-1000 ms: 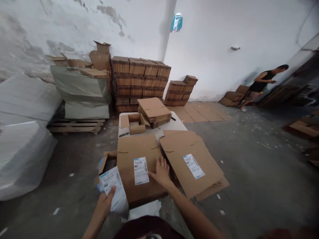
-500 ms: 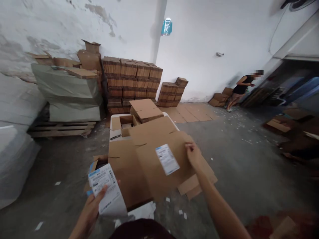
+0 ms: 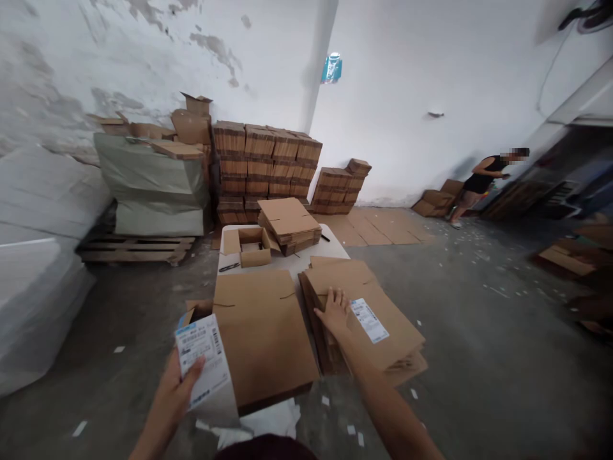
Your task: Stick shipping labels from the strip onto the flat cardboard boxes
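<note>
My left hand grips a sheet of white shipping labels at the lower left. A stack of flat cardboard boxes lies in front of me, its top one bare. To its right is a second stack of flat boxes, and the top box carries a white label. My right hand rests flat with spread fingers on the left edge of that labelled box.
A white table behind holds a small open box, a pile of flat boxes and scissors. Bundled cardboard lines the wall; wrapped pallets stand left. Another person bends at the far right.
My right hand carried the labelled flat box from the left stack across to the right stack and now lies flat on it. The left stack's top is bare.
</note>
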Demonstrator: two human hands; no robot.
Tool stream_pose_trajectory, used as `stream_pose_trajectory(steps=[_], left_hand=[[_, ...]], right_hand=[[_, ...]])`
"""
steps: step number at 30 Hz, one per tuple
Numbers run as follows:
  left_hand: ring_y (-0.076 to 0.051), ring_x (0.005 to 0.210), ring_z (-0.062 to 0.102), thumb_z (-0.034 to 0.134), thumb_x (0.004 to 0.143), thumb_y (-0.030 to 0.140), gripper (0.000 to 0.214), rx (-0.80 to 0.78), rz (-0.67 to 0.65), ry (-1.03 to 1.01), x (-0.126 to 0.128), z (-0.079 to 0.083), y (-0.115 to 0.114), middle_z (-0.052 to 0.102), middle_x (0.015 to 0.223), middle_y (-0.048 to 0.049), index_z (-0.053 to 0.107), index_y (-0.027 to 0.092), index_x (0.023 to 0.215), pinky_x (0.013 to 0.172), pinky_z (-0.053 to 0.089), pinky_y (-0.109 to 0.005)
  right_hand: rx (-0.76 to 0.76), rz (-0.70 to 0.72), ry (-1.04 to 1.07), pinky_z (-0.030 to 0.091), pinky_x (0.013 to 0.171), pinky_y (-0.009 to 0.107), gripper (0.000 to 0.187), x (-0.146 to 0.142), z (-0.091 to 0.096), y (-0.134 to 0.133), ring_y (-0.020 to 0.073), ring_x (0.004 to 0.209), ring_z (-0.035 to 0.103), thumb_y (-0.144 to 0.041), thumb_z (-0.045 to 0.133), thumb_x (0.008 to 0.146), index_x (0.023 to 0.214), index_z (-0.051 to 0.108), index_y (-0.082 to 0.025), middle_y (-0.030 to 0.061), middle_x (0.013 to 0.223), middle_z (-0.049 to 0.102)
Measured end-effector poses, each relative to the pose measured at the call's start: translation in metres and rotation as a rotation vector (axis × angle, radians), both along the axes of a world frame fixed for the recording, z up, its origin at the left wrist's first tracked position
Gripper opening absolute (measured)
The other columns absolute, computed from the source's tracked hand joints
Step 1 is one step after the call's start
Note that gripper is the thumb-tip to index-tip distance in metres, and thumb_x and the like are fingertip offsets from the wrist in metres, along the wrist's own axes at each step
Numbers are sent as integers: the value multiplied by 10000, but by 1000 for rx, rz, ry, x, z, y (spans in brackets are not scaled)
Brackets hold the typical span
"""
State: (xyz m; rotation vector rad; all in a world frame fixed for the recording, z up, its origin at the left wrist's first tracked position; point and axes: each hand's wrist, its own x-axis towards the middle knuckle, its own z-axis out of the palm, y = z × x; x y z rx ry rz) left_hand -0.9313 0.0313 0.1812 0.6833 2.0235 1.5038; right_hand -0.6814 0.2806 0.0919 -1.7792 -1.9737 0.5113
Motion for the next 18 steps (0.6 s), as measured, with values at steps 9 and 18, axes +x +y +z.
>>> stream_pose_trajectory(steps=[9, 18], left_hand=[[-350, 1014, 648, 734, 619, 392, 321, -9, -186, -405, 24, 7, -4, 761, 917, -119, 731, 153, 832, 938, 483, -437], [-135, 538, 662, 376, 905, 79, 457, 104, 473, -667, -31, -9, -18, 734, 743, -33, 432, 99, 1358, 552, 534, -205]], right_hand=[[-4, 916, 584, 447, 866, 297, 305, -98, 78, -134, 171, 940, 613, -106, 538, 791, 1048, 636, -238, 18, 987, 685], [16, 871, 809, 440, 786, 276, 91, -67, 108, -131, 154, 865, 555, -227, 501, 868, 821, 576, -205, 29, 878, 595]])
